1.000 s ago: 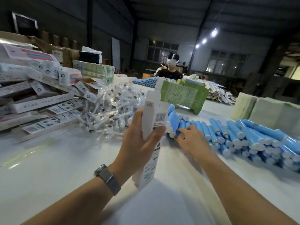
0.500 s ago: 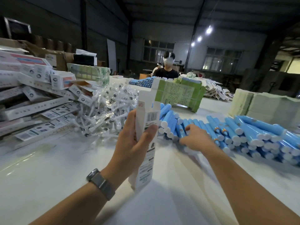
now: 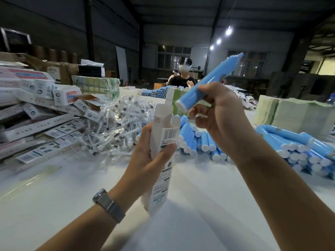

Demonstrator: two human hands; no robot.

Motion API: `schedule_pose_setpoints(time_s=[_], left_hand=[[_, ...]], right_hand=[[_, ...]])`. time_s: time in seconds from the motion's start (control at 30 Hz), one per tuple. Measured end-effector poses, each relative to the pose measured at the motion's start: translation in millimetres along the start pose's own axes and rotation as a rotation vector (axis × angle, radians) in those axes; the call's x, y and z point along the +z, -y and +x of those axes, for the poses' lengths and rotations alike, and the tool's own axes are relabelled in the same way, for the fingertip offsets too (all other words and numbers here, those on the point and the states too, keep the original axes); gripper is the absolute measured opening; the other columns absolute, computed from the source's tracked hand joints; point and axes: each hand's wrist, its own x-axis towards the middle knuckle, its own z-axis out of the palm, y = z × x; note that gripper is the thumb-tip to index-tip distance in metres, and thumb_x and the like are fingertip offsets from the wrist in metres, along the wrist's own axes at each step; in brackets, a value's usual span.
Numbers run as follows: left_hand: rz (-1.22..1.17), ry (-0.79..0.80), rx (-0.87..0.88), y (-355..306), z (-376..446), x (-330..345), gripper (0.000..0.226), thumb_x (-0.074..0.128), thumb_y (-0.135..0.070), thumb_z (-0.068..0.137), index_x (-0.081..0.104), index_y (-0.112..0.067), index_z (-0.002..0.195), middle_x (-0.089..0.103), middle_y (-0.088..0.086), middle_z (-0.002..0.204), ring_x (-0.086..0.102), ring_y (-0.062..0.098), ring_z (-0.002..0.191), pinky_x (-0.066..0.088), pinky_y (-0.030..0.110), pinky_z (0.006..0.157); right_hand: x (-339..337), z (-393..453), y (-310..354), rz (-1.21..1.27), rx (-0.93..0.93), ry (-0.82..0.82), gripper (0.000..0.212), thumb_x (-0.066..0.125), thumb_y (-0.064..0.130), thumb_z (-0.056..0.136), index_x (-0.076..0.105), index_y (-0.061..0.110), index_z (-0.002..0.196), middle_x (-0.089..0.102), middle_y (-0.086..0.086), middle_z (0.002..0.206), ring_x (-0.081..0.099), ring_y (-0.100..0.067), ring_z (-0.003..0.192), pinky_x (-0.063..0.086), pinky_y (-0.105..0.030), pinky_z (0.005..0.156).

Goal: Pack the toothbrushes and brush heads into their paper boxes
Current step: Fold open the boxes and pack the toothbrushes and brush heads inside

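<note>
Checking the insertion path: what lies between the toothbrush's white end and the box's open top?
Nothing: head view shows an open gap between toothbrush and box.

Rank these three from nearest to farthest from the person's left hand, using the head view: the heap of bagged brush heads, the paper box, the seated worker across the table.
1. Paper box, gripped upright in the left hand.
2. Heap of bagged brush heads, on the table just beyond it, to the left.
3. Seated worker, at the table's far end.
</note>
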Motion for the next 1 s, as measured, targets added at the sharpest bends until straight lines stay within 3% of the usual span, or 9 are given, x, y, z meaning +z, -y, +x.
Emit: schedule_pose_setpoints(time_s=[0.13,0.27,0.37,0.53,0.7,0.77,0.83,0.9,1.0], left_hand=[[-0.015,-0.003,0.007,1.3,-0.7,2.8,0.029,0.062,-0.042,0.083,0.05,-0.046,0.109,0.062,-0.003,0.093,0.06,0.003,0.077,0.052,0.018,0.066],[0.011,0.016,0.008,1.7,-0.5,5.0,0.03,0.061,-0.04,0.085,0.048,-0.047,0.112,0.061,-0.008,0.091,0.06,0.002,0.077,0.052,0.017,0.065],[0.026,-0.01,0.022,3.5,-0.2,4.9,0.027,0.061,-0.028,0.09,0.047,-0.034,0.113,0.061,-0.015,0.088,0.059,0.002,0.076,0.05,0.018,0.064],[0.115,-0.068,0.003,6.0,4.5,-3.4,0.022,0.057,-0.026,0.091,0.044,-0.028,0.109,0.065,-0.014,0.093,0.066,0.013,0.081,0.057,0.029,0.064],[0.431,-0.352,0.084,12.6,11.4,-21.0,0.032,0.063,-0.031,0.089,0.035,-0.036,0.102,0.06,-0.013,0.086,0.062,0.008,0.076,0.052,0.024,0.052],[0.513,-0.448,0.08,16.0,13.2,-32.2,0.03,0.061,-0.033,0.089,0.037,-0.03,0.105,0.061,-0.006,0.091,0.064,0.017,0.073,0.057,0.04,0.054],[0.596,-0.534,0.076,18.8,15.0,-41.1,0.032,0.059,-0.03,0.087,0.038,-0.027,0.111,0.06,-0.003,0.098,0.063,0.028,0.077,0.056,0.047,0.057],[0.593,-0.606,0.069,20.0,16.3,-46.3,0.034,0.061,-0.025,0.087,0.038,-0.028,0.112,0.057,-0.008,0.099,0.06,0.023,0.079,0.056,0.041,0.058],[0.543,-0.632,0.03,21.9,17.6,-49.7,0.036,0.064,-0.02,0.09,0.037,-0.03,0.113,0.055,-0.022,0.094,0.06,0.005,0.081,0.053,0.031,0.056]], right_hand=[[10.2,-5.3,-14.6,-0.622,-0.177,0.013,0.011,0.064,0.023,0.087,0.054,0.022,0.09,0.052,0.007,0.073,0.048,0.0,0.059,0.039,-0.017,0.055],[11.2,-4.1,-17.7,-0.742,-0.212,0.06,0.033,0.068,0.033,0.075,0.045,0.032,0.099,0.056,0.011,0.084,0.057,0.001,0.062,0.044,-0.011,0.049],[12.5,-3.5,-25.5,-0.697,-0.171,0.128,0.046,0.072,0.03,0.075,0.046,0.035,0.113,0.058,0.011,0.096,0.061,-0.004,0.067,0.051,-0.018,0.056],[12.7,-1.1,-41.5,-0.446,-0.157,0.124,0.021,0.065,0.021,0.085,0.062,0.029,0.104,0.059,0.014,0.082,0.057,0.001,0.062,0.043,-0.015,0.05],[11.8,6.2,-75.6,-0.293,-0.095,0.041,0.018,0.059,0.023,0.081,0.064,0.029,0.096,0.062,0.01,0.078,0.058,-0.005,0.063,0.044,-0.017,0.052],[16.1,13.0,-102.4,-0.508,-0.025,0.068,0.018,0.059,0.024,0.083,0.066,0.031,0.099,0.066,0.008,0.088,0.062,-0.007,0.073,0.047,-0.021,0.063],[23.9,21.5,-133.3,-0.854,0.024,0.223,0.03,0.06,0.019,0.089,0.065,0.026,0.118,0.067,0.004,0.108,0.063,-0.015,0.097,0.048,-0.028,0.085],[35.3,29.3,-158.9,-1.2,0.029,0.438,0.044,0.057,0.02,0.091,0.057,0.024,0.135,0.062,-0.003,0.128,0.055,-0.026,0.118,0.045,-0.035,0.1],[49.4,35.7,-173.4,-1.52,-0.034,0.566,0.038,0.05,0.022,0.093,0.059,0.026,0.13,0.059,-0.009,0.124,0.05,-0.033,0.117,0.046,-0.042,0.096]])
